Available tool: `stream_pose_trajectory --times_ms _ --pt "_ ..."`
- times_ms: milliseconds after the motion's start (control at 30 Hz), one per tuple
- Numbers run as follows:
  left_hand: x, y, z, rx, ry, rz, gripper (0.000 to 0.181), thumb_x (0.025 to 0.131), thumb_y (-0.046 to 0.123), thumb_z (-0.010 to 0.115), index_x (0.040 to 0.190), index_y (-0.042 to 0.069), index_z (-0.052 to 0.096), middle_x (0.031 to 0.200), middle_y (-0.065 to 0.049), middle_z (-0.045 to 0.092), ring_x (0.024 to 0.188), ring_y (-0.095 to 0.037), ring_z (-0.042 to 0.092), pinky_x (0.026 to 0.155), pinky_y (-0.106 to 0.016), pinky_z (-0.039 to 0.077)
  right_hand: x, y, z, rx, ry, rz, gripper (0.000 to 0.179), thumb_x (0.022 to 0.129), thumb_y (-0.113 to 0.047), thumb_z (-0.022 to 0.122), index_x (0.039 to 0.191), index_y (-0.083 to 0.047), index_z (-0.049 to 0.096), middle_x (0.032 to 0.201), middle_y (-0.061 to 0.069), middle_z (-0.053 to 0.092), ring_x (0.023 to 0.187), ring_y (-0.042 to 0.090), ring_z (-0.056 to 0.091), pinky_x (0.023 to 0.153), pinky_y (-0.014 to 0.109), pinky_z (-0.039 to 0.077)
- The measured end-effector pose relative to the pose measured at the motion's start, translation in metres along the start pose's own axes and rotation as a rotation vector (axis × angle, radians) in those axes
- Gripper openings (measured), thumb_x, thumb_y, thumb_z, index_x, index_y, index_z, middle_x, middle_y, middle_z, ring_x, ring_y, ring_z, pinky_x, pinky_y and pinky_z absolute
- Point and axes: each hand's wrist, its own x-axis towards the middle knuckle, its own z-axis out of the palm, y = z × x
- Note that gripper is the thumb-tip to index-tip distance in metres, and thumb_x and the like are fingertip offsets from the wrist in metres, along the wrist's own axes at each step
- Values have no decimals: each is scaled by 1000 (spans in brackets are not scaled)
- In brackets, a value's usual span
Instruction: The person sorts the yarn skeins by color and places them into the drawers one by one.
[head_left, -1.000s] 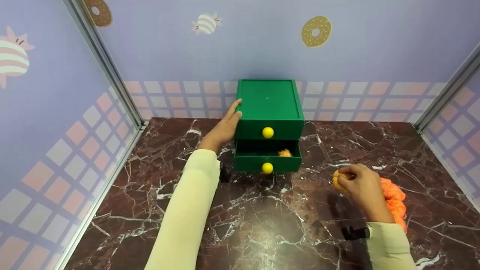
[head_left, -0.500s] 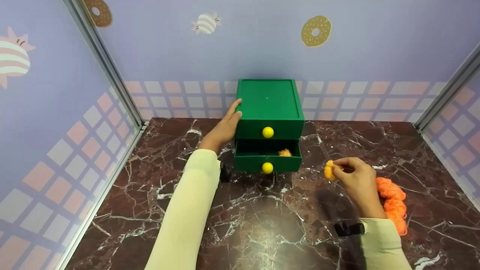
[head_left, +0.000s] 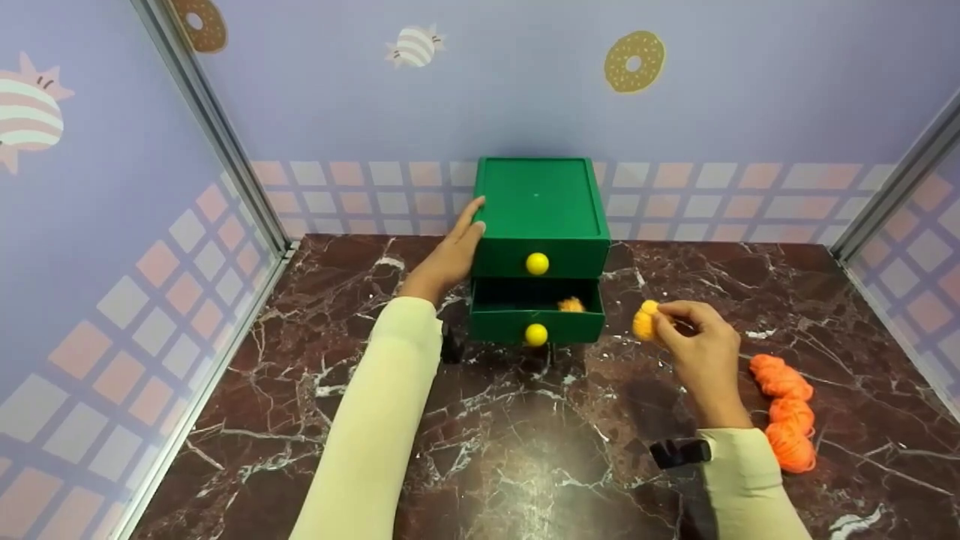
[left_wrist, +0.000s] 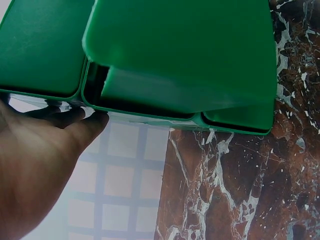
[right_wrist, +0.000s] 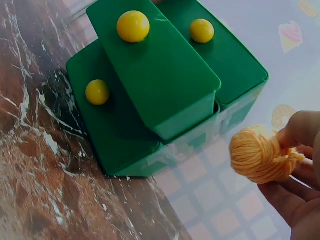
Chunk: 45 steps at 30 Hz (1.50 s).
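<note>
A green drawer cabinet (head_left: 538, 196) with round yellow knobs stands at the back of the table, its middle drawer (head_left: 502, 325) pulled out. Inside that drawer, at the right, lies an orange-yellow tuft of yarn (head_left: 571, 305), mostly hidden by the drawer front. My left hand (head_left: 450, 251) rests on the cabinet's left side, fingers extended along its edge. To the right of the drawer, my right hand (head_left: 701, 345) pinches a small yellow-orange skein of yarn (right_wrist: 262, 155) between thumb and fingers, above the table and apart from the cabinet.
A twisted bright-orange skein of yarn (head_left: 787, 416) lies on the dark marbled table (head_left: 517, 465), right of my right forearm. Patterned walls (head_left: 337, 90) enclose the table at the back and both sides.
My right hand has moved left and away from me with the yellow-orange yarn, nearer the drawer. More of the bright-orange skein shows. My left hand has stayed put.
</note>
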Motion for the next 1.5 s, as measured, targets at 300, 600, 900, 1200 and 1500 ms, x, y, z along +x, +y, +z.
stream_pose_trajectory --times_ms 300,600,900,1200,1500 --pt "1 -1 0 14 3 6 49 104 51 25 150 53 9 164 5 9 151 -27 10 120 -53 12 0 -6 10 136 49 8 9 84 -6 74 92 -3 76 97 5 69 85 0 63 78 11 52" --pt "-2 0 0 -33 -14 -17 48 104 51 27 149 57 9 164 7 6 152 -24 6 120 -53 12 1 -15 16 228 96 3 11 84 -7 75 92 -1 75 94 -1 66 88 4 65 81 14 53" --pt "0 1 0 -19 -6 -15 49 104 50 26 150 55 9 164 7 6 151 -25 7 120 -53 12 3 -25 27 285 134 -12 13 82 -4 76 93 2 75 95 4 65 87 5 61 80 12 52" --pt "-1 0 0 0 -9 -11 48 104 52 25 149 57 8 164 7 7 151 -25 9 120 -52 12 -4 -55 36 313 149 -1 12 82 2 73 91 11 71 89 3 60 84 6 61 80 14 53" --pt "0 0 0 -42 -25 -18 48 104 50 26 148 58 8 164 8 3 152 -24 4 120 -53 12 -8 -62 50 270 167 -16 10 81 1 74 84 9 69 86 8 60 81 12 61 76 19 55"
